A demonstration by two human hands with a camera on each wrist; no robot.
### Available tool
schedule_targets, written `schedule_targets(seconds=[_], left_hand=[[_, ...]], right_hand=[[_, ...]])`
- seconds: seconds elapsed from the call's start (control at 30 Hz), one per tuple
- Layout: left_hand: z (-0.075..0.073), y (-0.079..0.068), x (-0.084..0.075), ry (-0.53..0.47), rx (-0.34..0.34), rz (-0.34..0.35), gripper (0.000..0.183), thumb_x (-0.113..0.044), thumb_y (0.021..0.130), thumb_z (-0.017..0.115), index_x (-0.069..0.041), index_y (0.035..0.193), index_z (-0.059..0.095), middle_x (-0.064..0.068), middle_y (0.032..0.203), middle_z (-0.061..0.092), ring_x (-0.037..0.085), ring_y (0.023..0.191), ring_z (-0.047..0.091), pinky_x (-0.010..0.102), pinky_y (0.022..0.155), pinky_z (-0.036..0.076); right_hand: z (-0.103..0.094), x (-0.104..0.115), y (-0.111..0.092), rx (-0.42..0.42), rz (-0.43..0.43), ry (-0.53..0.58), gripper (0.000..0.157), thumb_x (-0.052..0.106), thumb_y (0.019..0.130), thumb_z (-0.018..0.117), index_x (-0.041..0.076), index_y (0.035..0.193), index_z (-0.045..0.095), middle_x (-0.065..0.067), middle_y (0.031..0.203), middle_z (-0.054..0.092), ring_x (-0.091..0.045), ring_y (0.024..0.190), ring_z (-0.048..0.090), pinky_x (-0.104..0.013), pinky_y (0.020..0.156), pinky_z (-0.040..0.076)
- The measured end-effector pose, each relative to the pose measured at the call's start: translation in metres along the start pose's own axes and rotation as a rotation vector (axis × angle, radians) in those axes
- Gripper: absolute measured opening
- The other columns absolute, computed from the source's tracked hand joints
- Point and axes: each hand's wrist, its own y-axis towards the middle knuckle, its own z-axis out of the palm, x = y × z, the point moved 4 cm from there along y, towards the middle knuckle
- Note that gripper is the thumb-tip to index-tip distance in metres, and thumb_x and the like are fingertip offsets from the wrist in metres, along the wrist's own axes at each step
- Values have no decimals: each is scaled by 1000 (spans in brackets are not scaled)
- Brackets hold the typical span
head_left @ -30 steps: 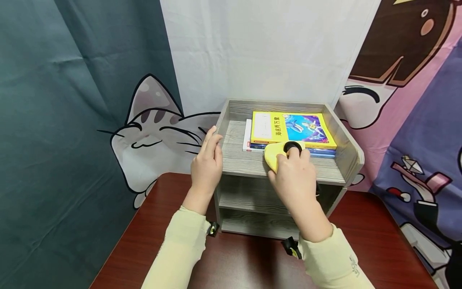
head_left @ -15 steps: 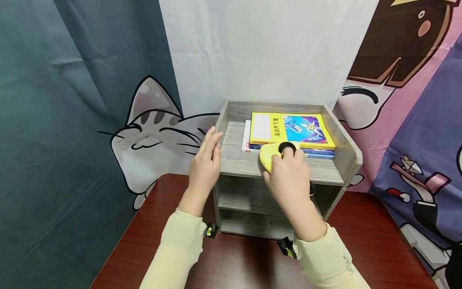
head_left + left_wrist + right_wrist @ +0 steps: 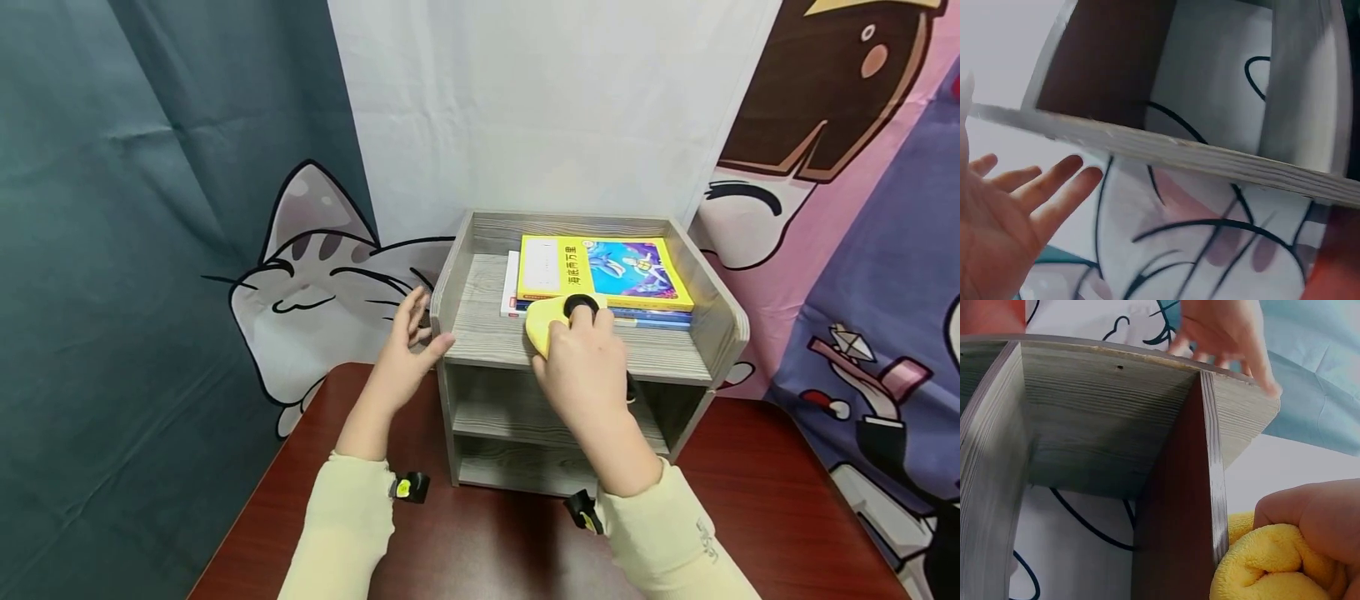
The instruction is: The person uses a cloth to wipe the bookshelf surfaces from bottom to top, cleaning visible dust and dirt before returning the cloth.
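Observation:
A small grey wood-grain shelf (image 3: 487,337) stands on the table. My right hand (image 3: 587,375) grips a yellow cloth (image 3: 540,323) at the front of its top board; a black round piece shows at the fingertips. In the right wrist view the cloth (image 3: 1266,562) looks fluffy and bunched under the fingers (image 3: 1322,512). Beside the shelf's left side panel is my left hand (image 3: 396,367), thumb spread toward the front edge and fingers loosely bent outside. In the left wrist view its fingers (image 3: 1054,190) appear apart from the panel; whether the thumb touches, I cannot tell.
Several stacked books, a yellow one (image 3: 555,267) on top, lie on the top board behind the cloth. Raised panels bound that board at the sides and back. Lower compartments (image 3: 525,408) face me. The reddish-brown table (image 3: 480,550) reaches the printed curtains behind.
My left hand has drawn left and down from the side panel, with its thumb now spread. My right hand has slid slightly left along the top board's front with the yellow cloth.

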Motion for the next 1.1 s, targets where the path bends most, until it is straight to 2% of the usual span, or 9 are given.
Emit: schedule_targets(seconds=[0.1,0.2,0.27,0.33,0.43,0.53,0.67,0.73,1.1], left_hand=[[4,-4,10,-33,70,-72,90,-34,82,70,-28,148,8,4,151,22,30,130,33,49,100,31],[12,-2,21,30,124,-129,101,-36,75,76,-27,148,6,9,147,28,30,130,33,48,98,34],[18,3,33,85,130,-140,107,-42,71,78,-29,148,5,8,146,29,28,129,34,48,97,35],[21,5,35,105,119,-151,107,-40,71,78,-27,148,5,12,145,31,29,128,36,47,97,36],[22,8,34,131,86,-161,102,-35,72,78,-24,148,10,15,142,36,30,127,38,47,97,35],[22,10,32,211,61,-177,93,-36,76,75,-18,147,17,18,137,43,32,122,44,47,94,38],[24,11,28,359,92,-176,81,-39,83,65,-10,146,23,22,130,49,36,115,50,49,91,40],[25,11,27,396,108,-163,75,-38,87,61,-9,145,25,23,129,51,36,114,51,50,91,40],[28,8,29,382,76,-164,58,-31,91,56,-8,139,34,21,131,49,33,118,48,49,94,38]], right_hand=[[1,4,1,1,-10,-1,41,31,68,78,-2,90,67,-19,88,50,-35,85,43,-45,54,44],[1,7,2,-7,-23,-4,40,31,68,78,-2,89,67,-18,87,50,-35,83,44,-44,53,43],[1,9,3,-17,-32,-4,39,30,68,78,-1,87,67,-18,87,51,-35,82,44,-44,52,43],[2,12,3,-23,-41,0,38,30,67,78,-1,86,67,-18,86,51,-35,82,45,-44,51,43],[4,15,4,-21,-46,9,37,29,68,77,-1,86,67,-18,87,51,-35,83,45,-45,51,44],[5,16,4,-12,-38,12,37,29,68,77,-2,87,67,-18,87,50,-35,84,44,-44,51,44],[5,18,4,-11,-28,13,39,30,68,77,-1,88,67,-18,87,50,-34,84,44,-44,51,43],[6,19,4,-16,-29,14,38,30,68,77,-1,88,67,-18,87,50,-34,84,44,-43,51,43],[8,28,6,-4,-38,14,34,28,70,75,-1,85,67,-18,87,50,-34,84,44,-44,51,44]])
